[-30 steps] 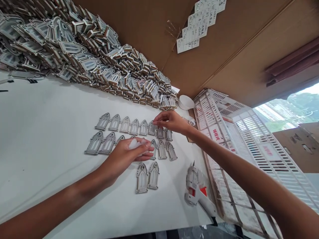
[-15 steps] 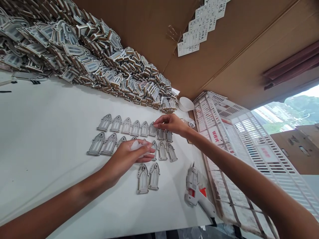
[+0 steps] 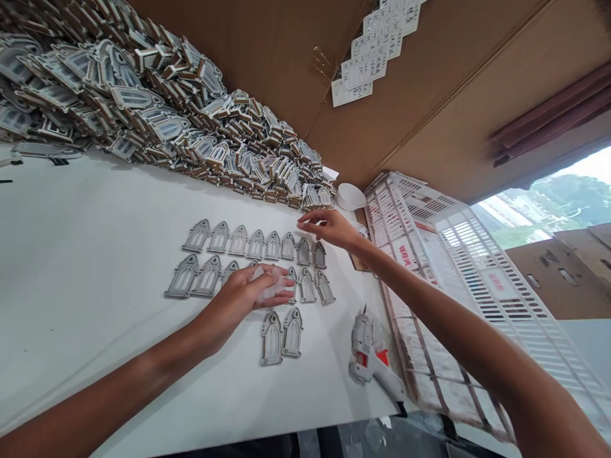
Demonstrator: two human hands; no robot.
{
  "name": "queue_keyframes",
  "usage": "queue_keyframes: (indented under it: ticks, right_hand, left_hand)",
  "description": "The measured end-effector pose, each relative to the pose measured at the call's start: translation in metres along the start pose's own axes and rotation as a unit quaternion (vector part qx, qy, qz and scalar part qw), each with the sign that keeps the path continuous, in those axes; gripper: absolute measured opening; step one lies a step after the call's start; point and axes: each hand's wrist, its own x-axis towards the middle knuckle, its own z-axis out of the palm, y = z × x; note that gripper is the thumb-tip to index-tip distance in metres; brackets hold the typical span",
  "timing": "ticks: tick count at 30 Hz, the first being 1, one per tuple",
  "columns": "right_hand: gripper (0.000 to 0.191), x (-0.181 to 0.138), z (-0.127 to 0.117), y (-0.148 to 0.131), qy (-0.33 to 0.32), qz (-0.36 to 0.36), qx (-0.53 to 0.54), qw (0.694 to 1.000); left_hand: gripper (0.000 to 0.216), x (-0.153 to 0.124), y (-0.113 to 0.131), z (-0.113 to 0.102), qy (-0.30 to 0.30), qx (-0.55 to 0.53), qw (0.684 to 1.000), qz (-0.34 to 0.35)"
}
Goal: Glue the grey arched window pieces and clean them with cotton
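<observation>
Since the earlier frame the right hand (image 3: pixel 334 229) has lifted off the far row of arch-shaped pieces (image 3: pixel 258 243), fingers loosely spread and empty, just beyond that row's end. The left hand (image 3: pixel 248 296) curls around a small translucent sheet (image 3: pixel 270 286), pressing it onto the near row for seating. Each piece lies flat on the worktop (image 3: pixel 95 267), long axis running away from the person, point toward the heap (image 3: pixel 157 121).

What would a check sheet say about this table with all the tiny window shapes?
Surface: white table, mostly bare on the left.
Job's things: arched window pieces in rows; translucent sheets under left hand.
Clutter: heaped pile of window pieces; glue gun; white cup.
Hands: right hand above row end, fingers pinched, contents unclear.
Cables: nothing seen.
Surroundings: cardboard wall, white crates, window.
</observation>
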Motion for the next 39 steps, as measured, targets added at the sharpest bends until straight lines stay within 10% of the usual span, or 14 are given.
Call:
queue_keyframes:
  ticks: [3,9,18,28,39]
  right_hand:
    - [0.028,-0.013,-0.010,-0.018,0.043,-0.012,-0.016,0.999]
    - [0.029,-0.084,0.011,-0.069,-0.076,-0.063,-0.011,0.995]
    - [0.021,-0.171,0.072,-0.096,0.052,0.033,0.121,0.991]
    - [0.029,-0.112,0.090,-0.080,0.108,0.040,0.197,0.974]
    - [0.023,-0.081,0.111,-0.077,0.030,0.047,0.127,0.990]
  left_hand:
    - [0.051,0.002,-0.002,-0.003,-0.017,0.001,1.000,0.021]
    - [0.060,-0.005,0.001,0.004,-0.086,0.008,0.995,0.043]
    - [0.065,-0.056,0.003,-0.002,-0.146,0.070,0.987,0.007]
    - [0.071,-0.090,-0.021,-0.060,0.079,0.037,0.995,0.044]
    - [0.067,-0.106,-0.028,-0.068,0.128,0.031,0.991,0.024]
